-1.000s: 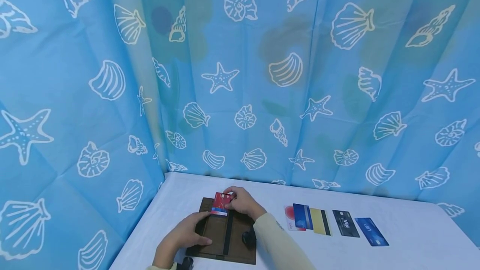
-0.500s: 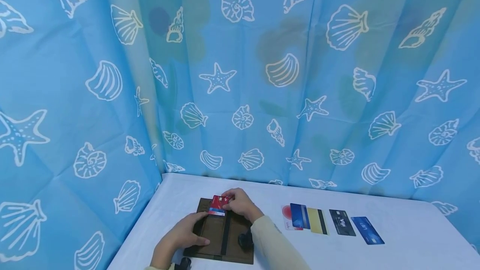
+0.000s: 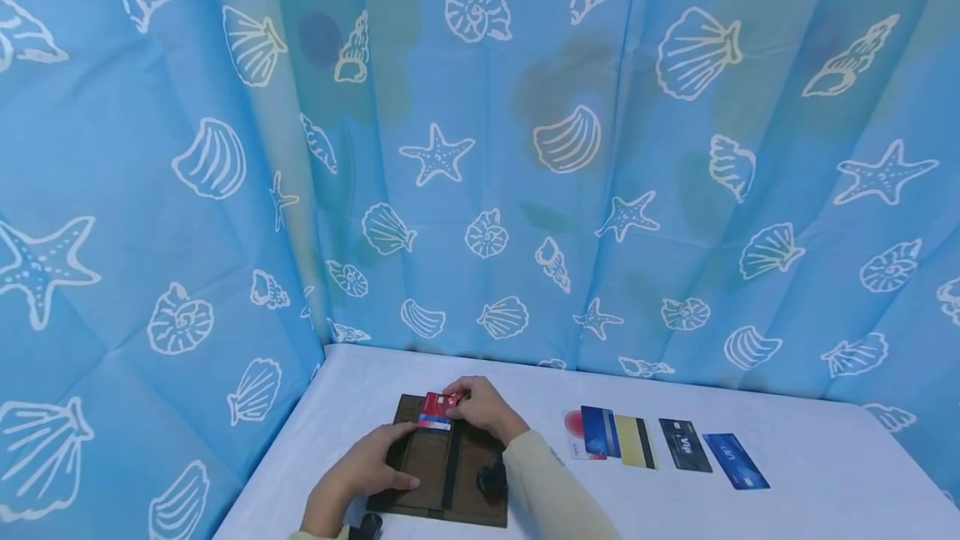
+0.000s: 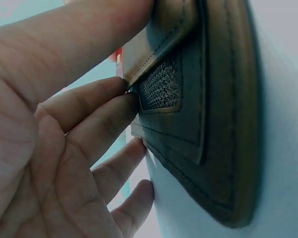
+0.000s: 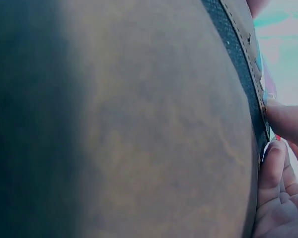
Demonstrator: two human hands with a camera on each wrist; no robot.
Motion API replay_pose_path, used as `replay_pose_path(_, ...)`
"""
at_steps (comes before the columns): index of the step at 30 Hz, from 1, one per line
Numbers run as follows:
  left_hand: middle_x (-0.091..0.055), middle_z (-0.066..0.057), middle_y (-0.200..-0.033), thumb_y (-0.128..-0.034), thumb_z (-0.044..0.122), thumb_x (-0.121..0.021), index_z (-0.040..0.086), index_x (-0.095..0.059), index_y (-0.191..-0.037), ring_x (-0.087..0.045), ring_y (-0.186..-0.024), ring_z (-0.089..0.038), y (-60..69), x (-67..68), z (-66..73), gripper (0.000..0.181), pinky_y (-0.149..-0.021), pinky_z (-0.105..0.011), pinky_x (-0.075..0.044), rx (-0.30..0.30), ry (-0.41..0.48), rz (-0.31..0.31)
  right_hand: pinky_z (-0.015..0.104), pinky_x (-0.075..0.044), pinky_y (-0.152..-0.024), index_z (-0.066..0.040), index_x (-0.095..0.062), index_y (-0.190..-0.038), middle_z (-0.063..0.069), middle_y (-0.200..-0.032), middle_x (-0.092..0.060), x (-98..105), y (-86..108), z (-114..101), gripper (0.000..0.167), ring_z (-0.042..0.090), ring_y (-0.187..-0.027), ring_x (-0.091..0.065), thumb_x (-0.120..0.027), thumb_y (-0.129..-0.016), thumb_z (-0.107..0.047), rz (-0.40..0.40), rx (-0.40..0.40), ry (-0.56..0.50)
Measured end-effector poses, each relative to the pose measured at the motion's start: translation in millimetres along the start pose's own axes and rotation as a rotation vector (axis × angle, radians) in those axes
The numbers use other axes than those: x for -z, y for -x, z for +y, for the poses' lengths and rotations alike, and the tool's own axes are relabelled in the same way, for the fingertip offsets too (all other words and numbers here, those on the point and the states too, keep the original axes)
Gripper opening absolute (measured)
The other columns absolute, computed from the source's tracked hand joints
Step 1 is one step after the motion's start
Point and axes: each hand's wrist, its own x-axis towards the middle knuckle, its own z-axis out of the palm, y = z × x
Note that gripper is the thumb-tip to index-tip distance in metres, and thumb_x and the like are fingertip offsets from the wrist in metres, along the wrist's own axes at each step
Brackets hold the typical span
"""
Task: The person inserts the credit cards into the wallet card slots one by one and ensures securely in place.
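An open brown wallet (image 3: 427, 473) lies on the white table, a dark strap down its middle. At its upper left part a red card (image 3: 435, 404) stands partly out of a pocket, above a blue-and-white card edge. My right hand (image 3: 483, 407) pinches the red card's right side. My left hand (image 3: 363, 465) rests on the wallet's left side, thumb on the leather. In the left wrist view the left hand's fingers (image 4: 102, 114) touch the wallet's edge, beside a mesh patch (image 4: 161, 87). Brown leather (image 5: 164, 119) fills most of the right wrist view, the right hand (image 5: 285, 198) at its right edge.
Right of the wallet on the table (image 3: 675, 515) lie a white card with a red circle (image 3: 575, 432), a blue card (image 3: 598, 432), a gold card (image 3: 633, 440), a black card (image 3: 685, 446) and another blue card (image 3: 736, 462). A patterned blue curtain (image 3: 465, 173) stands behind.
The red card has slid down a little toward the wallet, with my right hand still on it. My left hand has stayed at the wallet's left side. The head view has shifted slightly.
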Motion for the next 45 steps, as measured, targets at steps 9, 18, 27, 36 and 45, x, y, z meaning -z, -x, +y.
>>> replay_pose_path(9, -0.057, -0.02, -0.137, -0.071, 0.025, -0.089, 0.007, -0.055, -0.138, -0.047, -0.131, -0.045, 0.9, -1.1, 1.1, 0.078, -0.103, -0.067, -0.041, -0.004, -0.013, 0.012, 0.043, -0.056, -0.087, -0.011, -0.072, -0.106, 0.005, -0.102, -0.065, 1.4, 2.0, 0.2, 0.018, 0.021, -0.093, -0.057, -0.072, -0.088, -0.008, -0.007, 0.016, -0.037)
replay_pose_path(18, -0.057, -0.019, -0.137, -0.0708, 0.026, -0.09, 0.008, -0.055, -0.138, -0.048, -0.131, -0.044, 0.6, -0.8, -0.1, 0.078, -0.103, -0.067, -0.041, 0.001, -0.02, 0.016, 0.04, -0.055, -0.082, -0.011, -0.075, -0.1, 0.003, -0.097, -0.066, -1.4, -0.6, 2.3, 0.013, 0.02, -0.088, -0.057, -0.071, -0.088, -0.006, -0.014, 0.045, -0.001)
replay_pose_path(27, -0.058, -0.018, -0.137, -0.0709, 0.025, -0.09, 0.008, -0.055, -0.138, -0.049, -0.13, -0.043, 1.1, 0.6, 1.2, 0.078, -0.103, -0.066, -0.042, -0.004, -0.009, 0.01, 0.04, -0.054, -0.084, -0.012, -0.075, -0.099, 0.002, -0.095, -0.066, -1.3, 1.2, -1.8, 0.012, 0.019, -0.088, -0.057, -0.069, -0.089, -0.008, -0.016, 0.026, -0.001)
replay_pose_path(36, -0.057, -0.019, -0.138, -0.0714, 0.025, -0.089, 0.007, -0.055, -0.138, -0.048, -0.131, -0.044, 1.1, 1.0, -0.5, 0.077, -0.104, -0.066, -0.041, -0.013, 0.002, 0.003, 0.046, -0.053, -0.089, -0.013, -0.077, -0.097, 0.002, -0.099, -0.068, 0.2, 2.2, -2.7, 0.012, 0.019, -0.091, -0.058, -0.067, -0.091, -0.008, -0.042, 0.036, 0.013)
replay_pose_path(45, -0.057, -0.018, -0.138, -0.0704, 0.026, -0.09, 0.008, -0.055, -0.138, -0.048, -0.131, -0.044, 2.0, 0.7, 0.1, 0.079, -0.104, -0.065, -0.042, -0.012, 0.013, 0.007, 0.047, -0.052, -0.09, -0.015, -0.077, -0.095, 0.001, -0.1, -0.069, 0.7, 0.5, -2.0, 0.014, 0.019, -0.092, -0.059, -0.065, -0.093, -0.008, -0.074, 0.035, 0.034)
